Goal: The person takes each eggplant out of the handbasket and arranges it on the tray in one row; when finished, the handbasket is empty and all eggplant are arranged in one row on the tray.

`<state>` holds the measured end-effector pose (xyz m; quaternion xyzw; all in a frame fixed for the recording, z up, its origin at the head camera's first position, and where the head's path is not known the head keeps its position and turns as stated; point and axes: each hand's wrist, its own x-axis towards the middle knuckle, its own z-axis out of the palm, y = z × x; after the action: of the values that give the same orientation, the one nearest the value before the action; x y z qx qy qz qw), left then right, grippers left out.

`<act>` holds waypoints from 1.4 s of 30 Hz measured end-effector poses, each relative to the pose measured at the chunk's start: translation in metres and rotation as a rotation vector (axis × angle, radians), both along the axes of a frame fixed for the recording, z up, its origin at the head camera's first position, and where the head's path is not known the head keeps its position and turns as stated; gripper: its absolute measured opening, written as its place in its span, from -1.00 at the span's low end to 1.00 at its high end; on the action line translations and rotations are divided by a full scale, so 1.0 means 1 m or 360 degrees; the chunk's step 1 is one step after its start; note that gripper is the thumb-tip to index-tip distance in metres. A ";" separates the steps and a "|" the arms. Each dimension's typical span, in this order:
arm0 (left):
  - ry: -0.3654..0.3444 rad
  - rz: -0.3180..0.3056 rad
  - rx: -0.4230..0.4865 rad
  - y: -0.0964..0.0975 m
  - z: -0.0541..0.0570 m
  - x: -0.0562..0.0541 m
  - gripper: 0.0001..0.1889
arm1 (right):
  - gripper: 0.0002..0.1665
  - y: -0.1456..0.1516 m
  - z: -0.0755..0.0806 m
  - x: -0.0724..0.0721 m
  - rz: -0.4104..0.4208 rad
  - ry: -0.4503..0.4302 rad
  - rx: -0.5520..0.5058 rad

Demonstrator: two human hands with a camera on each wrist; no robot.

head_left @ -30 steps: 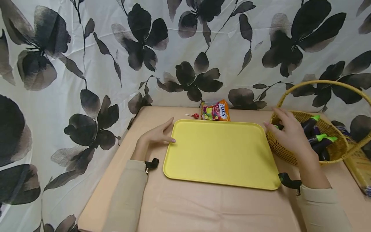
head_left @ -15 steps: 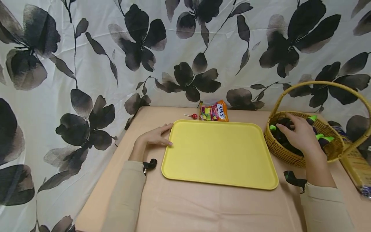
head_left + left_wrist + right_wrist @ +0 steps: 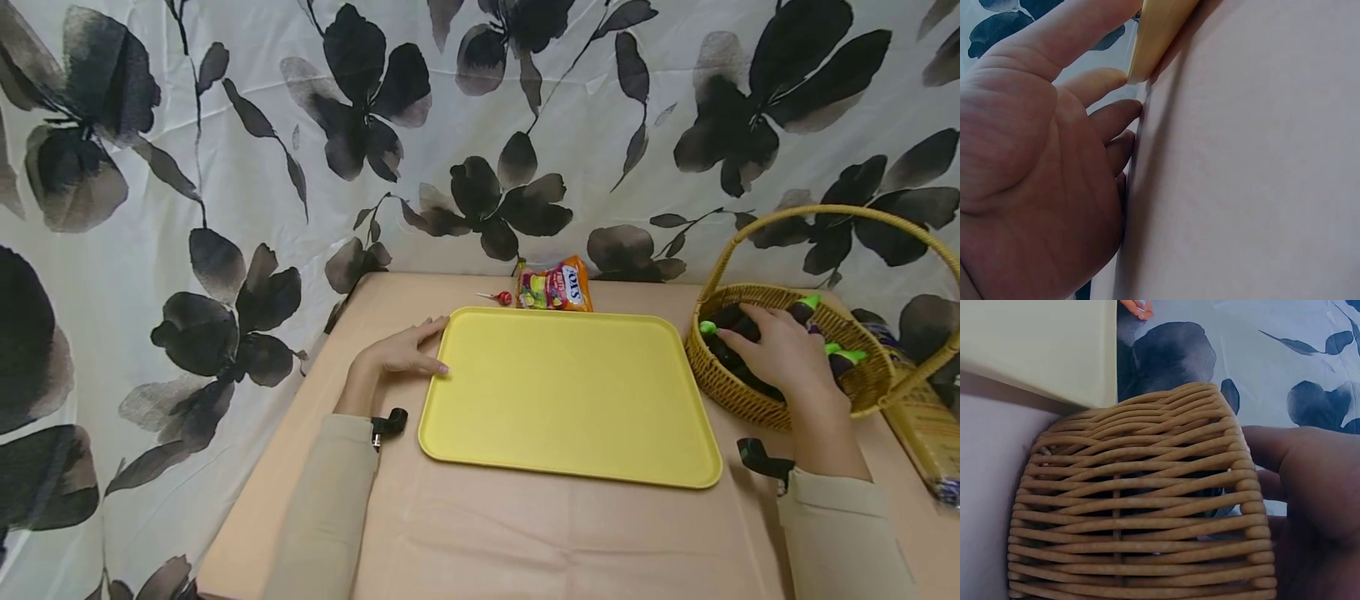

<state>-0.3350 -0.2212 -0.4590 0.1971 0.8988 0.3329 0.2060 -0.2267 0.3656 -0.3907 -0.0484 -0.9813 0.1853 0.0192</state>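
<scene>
My left hand (image 3: 397, 354) rests at the left rim of a yellow rectangular tray (image 3: 570, 400), its thumb on the rim and its other fingers loosely extended. The left wrist view shows the thumb and index finger of the left hand (image 3: 1041, 156) at the tray's edge (image 3: 1163, 37). On the right, my right hand (image 3: 787, 354) reaches into a wicker basket (image 3: 738, 414) of dark eggplants with bright green caps. Its thumb and index finger lie around one dark eggplant (image 3: 747, 327). In the right wrist view the basket wall (image 3: 1141, 506) hides most of the fingertips.
Behind the tray lie a colourful candy bag (image 3: 557, 285) and a red lollipop (image 3: 502, 297). The basket's tall handle (image 3: 836, 210) arches over the eggplants. A yellow package (image 3: 918, 429) lies right of the basket. A floral cloth (image 3: 420, 192) hangs behind the table.
My right hand has moved right and down from above the basket's left rim in among the eggplants, where it stays. The left hand keeps its place at the tray's rim.
</scene>
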 end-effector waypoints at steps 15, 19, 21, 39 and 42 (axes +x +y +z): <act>-0.0002 0.0016 -0.0005 0.000 0.001 -0.002 0.24 | 0.02 0.006 0.000 -0.003 0.0164 -0.0143 -0.0285; 0.0017 0.0015 -0.0009 -0.001 0.000 -0.001 0.25 | -0.04 0.004 0.002 -0.001 0.0142 -0.0006 -0.0329; 0.0017 0.0017 -0.0008 -0.001 -0.001 -0.001 0.26 | -0.05 0.003 0.005 0.000 0.0126 0.0053 -0.0351; -0.0021 0.0064 0.0019 0.006 0.000 0.001 0.26 | -0.02 -0.032 0.033 0.006 0.0433 0.0017 -0.0400; -0.0018 0.0079 0.0015 0.007 0.000 0.002 0.25 | -0.06 -0.038 0.033 0.004 0.0549 -0.0028 -0.0395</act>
<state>-0.3332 -0.2145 -0.4593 0.1738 0.9006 0.3432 0.2020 -0.2226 0.3273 -0.3573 0.1168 -0.9449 0.3047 -0.0274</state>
